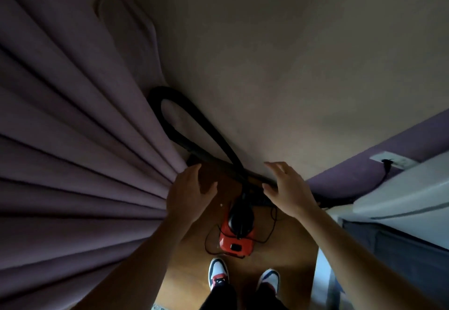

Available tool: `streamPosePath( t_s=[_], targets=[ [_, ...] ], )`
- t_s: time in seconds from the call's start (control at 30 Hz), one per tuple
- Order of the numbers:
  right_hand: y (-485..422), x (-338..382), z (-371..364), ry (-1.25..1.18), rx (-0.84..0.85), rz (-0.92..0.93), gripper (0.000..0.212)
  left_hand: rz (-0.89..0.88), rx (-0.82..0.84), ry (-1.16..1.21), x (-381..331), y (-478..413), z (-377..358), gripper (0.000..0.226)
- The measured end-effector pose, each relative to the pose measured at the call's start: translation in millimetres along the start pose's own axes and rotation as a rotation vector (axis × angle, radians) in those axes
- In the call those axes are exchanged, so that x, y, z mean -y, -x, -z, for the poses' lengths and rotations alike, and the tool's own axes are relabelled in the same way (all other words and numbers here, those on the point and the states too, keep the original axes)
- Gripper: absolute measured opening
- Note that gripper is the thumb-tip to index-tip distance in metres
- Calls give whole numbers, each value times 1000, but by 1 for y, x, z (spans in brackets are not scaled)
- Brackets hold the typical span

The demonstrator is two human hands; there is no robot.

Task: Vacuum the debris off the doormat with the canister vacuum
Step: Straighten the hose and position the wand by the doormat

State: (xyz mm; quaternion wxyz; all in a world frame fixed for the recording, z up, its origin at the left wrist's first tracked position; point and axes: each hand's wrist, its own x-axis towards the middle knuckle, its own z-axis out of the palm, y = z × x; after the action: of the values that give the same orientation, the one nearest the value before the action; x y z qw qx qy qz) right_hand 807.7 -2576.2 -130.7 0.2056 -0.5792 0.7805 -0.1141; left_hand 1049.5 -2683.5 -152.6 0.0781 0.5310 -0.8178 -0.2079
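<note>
Your left hand (188, 194) and right hand (285, 188) hover spread and empty over the red canister vacuum (237, 241) at your feet, so grasp its black hose (204, 121) firmly first, as no doormat shows.

Red canister vacuum (237, 238) sits on the wooden floor; its black hose (194, 125) loops up against the wall.
</note>
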Motion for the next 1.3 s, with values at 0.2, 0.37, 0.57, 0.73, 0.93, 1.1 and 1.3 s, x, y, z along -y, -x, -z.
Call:
streamPosePath(
  t_s=[0.2, 0.37, 0.57, 0.73, 0.93, 1.1, 1.3],
  targets=[
    [-95, 3, -101, -149, 151, 41, 67, 382, 13, 240, 43, -68, -82, 106],
    [-153, 6, -165, -268, 140, 71, 72, 320, -172, 467, 48, -107, -104, 68],
    [-189, 18, -197, -436, 67, 100, 60, 302, -263, 820, 48, -125, -110, 36],
    [-196, 15, -191, -603, 8, 108, 36, 169, -171, 928, 47, -127, -114, 22],
    [-180, -12, -155, -586, 13, 133, 35, 124, -129, 995, 11, -121, -112, 22],
    [-165, -26, -110, -582, -28, 178, 33, 112, -157, 989, -32, -116, -86, 29],
    [-149, -41, -59, -546, -61, 263, 24, 108, -177, 947, -82, -107, -63, 21]
  ],
)
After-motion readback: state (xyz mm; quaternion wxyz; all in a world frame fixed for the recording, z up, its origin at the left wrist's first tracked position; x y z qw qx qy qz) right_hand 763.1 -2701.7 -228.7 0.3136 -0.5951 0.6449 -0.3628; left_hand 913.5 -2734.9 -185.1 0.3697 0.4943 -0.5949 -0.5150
